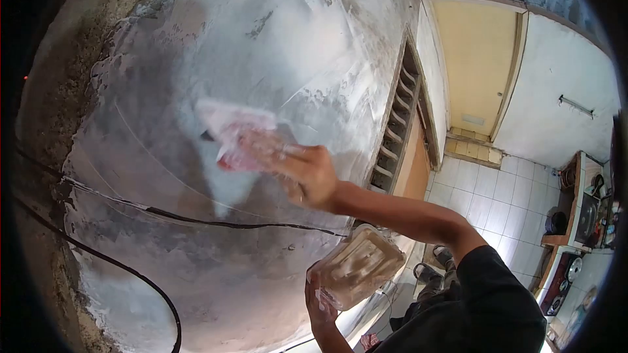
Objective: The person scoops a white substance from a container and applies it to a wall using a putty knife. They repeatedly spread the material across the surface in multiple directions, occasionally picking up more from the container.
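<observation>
My right hand [294,167], smeared with white, is closed on a blurred pink-and-white item [239,134] pressed to or just off the wall [163,157]. Motion blur hides what exactly the item is. The wall around it bears patchy white and grey coating. Lower in the view, my left hand [322,301] grips the side of a shallow rectangular container [356,268], which has brownish and whitish residue inside.
Dark cables [216,223] cross the wall at the left and below my right hand. A vent with curved slats [394,134] adjoins it. Beyond stand a yellow door [474,59], a tiled floor [507,202], and a counter with a stove [559,284]. Sandaled feet [428,274] show below.
</observation>
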Demonstrator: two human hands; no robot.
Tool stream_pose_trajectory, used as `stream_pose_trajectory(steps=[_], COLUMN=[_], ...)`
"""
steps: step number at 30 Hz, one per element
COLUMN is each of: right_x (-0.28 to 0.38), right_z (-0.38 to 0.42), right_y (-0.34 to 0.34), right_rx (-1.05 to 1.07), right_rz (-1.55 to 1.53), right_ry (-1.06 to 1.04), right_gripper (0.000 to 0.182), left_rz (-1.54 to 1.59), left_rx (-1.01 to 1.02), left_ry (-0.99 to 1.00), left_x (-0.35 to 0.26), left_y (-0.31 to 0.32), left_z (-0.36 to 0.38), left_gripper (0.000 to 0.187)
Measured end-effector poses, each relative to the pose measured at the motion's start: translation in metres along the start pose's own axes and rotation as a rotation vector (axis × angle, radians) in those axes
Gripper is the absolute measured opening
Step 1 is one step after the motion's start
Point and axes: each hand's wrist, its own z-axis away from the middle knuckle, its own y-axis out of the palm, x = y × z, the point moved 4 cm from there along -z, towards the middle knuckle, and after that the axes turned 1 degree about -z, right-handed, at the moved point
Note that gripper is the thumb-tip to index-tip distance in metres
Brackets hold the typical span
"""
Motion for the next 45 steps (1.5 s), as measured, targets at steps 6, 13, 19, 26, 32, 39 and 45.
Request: stream_pose_trajectory(steps=[6,13,19,26,32,39,45], right_x=[-0.022,-0.036,0.024,-0.056,-0.026,-0.029,-0.059], right_z=[-0.082,-0.098,-0.065,-0.112,-0.063,-0.097,-0.113], right_y=[-0.054,0.004,-0.004,-0.029,0.002,-0.077,-0.038], right_rx=[-0.523,-0.299,-0.143,-0.266,-0.062,-0.487,-0.344], right_rz=[0.034,0.135,-0.145,0.278,0.102,0.000,0.203], right_ry=[0.124,-0.110,-0.143,-0.143,-0.052,0.110,0.058], right_gripper=[0.028,0.038,0.044,0.028,0.023,0.018,0.024], left_rz=[0.018,-0.054,0.028,-0.095,-0.062,0.061,0.121], left_rx=[0.063,-0.054,0.091,0.109,0.141,0.156,-0.002], left_ry=[-0.027,-0.046,-0.120,0.270,0.034,-0.071,-0.103], left_x=[-0.004,-0.010,-0.006,-0.008,-0.002,0.002,0.018], left_y=[0.004,0.000,0.007,-0.002,-0.003,0.025,-0.005], left_z=[0.003,0.015,0.003,0.015,0.013,-0.001,0.001], left_gripper=[0.056,0.053,0.059,0.042,0.060,0.051,0.045])
